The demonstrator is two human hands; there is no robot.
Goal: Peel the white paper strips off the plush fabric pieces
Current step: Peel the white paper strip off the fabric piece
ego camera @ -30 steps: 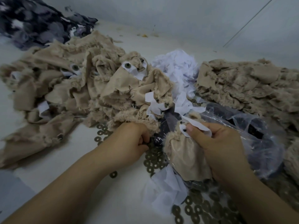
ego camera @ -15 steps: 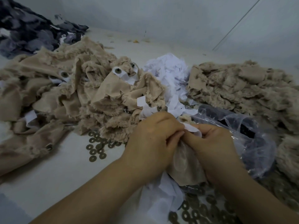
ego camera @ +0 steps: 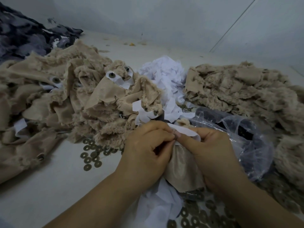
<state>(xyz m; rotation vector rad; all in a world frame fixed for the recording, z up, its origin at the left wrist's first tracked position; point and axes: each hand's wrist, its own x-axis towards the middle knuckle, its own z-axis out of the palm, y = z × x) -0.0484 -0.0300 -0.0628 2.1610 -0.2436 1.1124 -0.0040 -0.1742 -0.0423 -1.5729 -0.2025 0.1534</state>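
Observation:
Both hands meet over one beige plush piece (ego camera: 182, 171) held low in the middle. My right hand (ego camera: 209, 153) grips the piece, its thumb lying on the white paper strip (ego camera: 185, 131) at the top edge. My left hand (ego camera: 146, 148) pinches at the strip's left end with curled fingers. To the left lies a large pile of beige plush pieces (ego camera: 82, 102), several with white strips and metal eyes showing. At the right is a second plush pile (ego camera: 238, 91) with no strips showing.
A heap of torn white paper (ego camera: 166, 71) lies between the piles, more paper (ego camera: 158, 209) below my hands. Bronze washers (ego camera: 92, 153) are scattered on the white surface. A clear plastic bag (ego camera: 250, 145) with dark contents sits right. Dark patterned fabric (ego camera: 24, 38) lies far left.
My left hand came up from the washers near the pile to join the right hand, and now pinches the strip's end on the held piece.

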